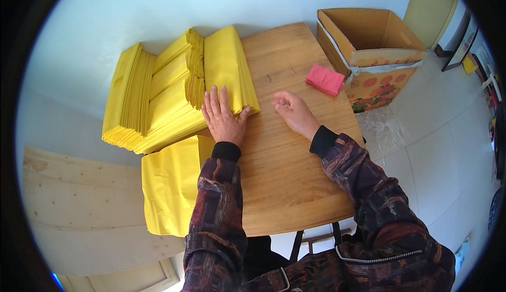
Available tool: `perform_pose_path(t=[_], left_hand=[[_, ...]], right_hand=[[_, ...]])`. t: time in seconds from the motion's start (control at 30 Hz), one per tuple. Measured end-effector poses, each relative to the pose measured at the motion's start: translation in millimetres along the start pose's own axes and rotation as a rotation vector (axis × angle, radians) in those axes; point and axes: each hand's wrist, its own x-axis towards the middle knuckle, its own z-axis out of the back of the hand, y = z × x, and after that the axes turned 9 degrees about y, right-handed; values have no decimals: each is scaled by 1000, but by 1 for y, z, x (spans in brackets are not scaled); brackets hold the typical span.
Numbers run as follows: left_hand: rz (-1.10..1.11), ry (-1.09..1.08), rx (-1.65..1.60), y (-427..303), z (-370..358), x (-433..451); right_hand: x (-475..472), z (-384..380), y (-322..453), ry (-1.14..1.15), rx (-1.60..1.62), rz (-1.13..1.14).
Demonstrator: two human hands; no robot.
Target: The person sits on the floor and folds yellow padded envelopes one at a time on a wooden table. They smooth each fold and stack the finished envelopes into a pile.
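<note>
My left hand lies flat with fingers spread over the near end of a stack of folded yellow sheets. Its thumb rests at the stack's lower right corner. To the left, more yellow folded stacks sit side by side, their layered edges showing. My right hand is over the bare wooden tabletop, fingers loosely curled. I see nothing held in it, though the palm side is partly hidden. Beyond it lies a folded pink cloth. Larger yellow sheets hang beside my left forearm at the table's left edge.
An open cardboard box with printed flowers stands past the table's right edge. Clear plastic film is on the tiled floor below it. A white wall borders the far side, and a pale wooden board is at left.
</note>
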Motion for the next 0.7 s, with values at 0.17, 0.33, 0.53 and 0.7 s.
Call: perform_pose_path(t=[0.17, 0.33, 0.53, 0.7], left_hand=[[4, 21, -8, -1, 4, 11], [-16, 90, -38, 1, 6, 23], [-36, 126, -56, -5, 10, 19], [-139, 61, -397, -1, 21, 39]], right_hand=[[-4, 0, -3, 45, 36, 27], [-5, -1, -3, 19, 37, 5], [-9, -3, 0, -20, -8, 21], [-11, -4, 5, -48, -86, 71]])
